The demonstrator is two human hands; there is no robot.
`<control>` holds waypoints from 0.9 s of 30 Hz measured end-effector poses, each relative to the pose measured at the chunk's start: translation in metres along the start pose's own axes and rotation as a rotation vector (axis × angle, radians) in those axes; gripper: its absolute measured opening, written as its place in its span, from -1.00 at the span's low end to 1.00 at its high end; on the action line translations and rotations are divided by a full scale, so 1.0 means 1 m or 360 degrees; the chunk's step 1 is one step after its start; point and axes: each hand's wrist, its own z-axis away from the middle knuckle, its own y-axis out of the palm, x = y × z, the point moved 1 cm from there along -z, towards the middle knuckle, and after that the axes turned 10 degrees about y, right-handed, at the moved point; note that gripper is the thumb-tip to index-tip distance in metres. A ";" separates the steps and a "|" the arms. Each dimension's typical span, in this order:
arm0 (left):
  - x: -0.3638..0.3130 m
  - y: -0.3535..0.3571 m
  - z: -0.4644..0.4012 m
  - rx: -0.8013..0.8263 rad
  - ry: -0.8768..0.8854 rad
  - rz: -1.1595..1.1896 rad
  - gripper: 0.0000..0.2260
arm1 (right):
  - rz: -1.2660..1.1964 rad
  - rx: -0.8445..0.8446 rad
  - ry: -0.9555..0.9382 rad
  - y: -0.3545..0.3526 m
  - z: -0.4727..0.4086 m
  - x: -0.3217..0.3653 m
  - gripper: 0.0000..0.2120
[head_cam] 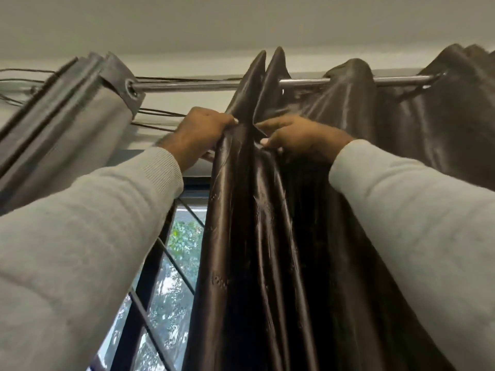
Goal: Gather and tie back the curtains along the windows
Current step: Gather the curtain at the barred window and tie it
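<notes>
Two hands are raised high in front of us, both in pale grey sleeves (pixel 88 236), and both grasp the same dark brown curtain (pixel 267 250) just under the rod. Our left hand (pixel 199 132) has its fingers curled over the curtain's leading edge, thumb tucked underneath. Our right hand (pixel 300 136) pinches a neighbouring pleat between thumb and fingers, close beside the left, with only a fold of cloth between them.

We count two curtains on one metal rod (pixel 187 85). The dark brown one is glossy with a faint embossed pattern; it hangs from the middle of the rod to the right edge of view in loose peaks, and its folds fall straight down between our arms. The second, a grey curtain (pixel 67 116), is already bunched at the left end, one eyelet ring (pixel 131 88) showing on the rod.

Several thin dark wires (pixel 160 112) run along the wall behind the rod. Above is a plain off-white ceiling (pixel 241 22). Below the left hand, one window (pixel 171 277) shows, with a dark frame, diagonal bars, and green leaves outside.
</notes>
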 end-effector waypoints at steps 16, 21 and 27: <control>-0.041 0.075 -0.036 -0.0134 0.0088 -0.0414 -0.72 | 0.0598 -0.1088 0.0572 -0.117 0.046 -0.104 -0.60; -0.041 0.056 -0.034 -0.0143 0.0055 -0.0345 -0.91 | 0.0395 -0.0732 0.0222 -0.077 0.019 -0.074 -0.63; -0.033 0.023 -0.020 0.0238 0.0056 -0.0185 -0.84 | -0.0117 -0.0153 -0.0222 -0.013 -0.008 -0.017 -0.60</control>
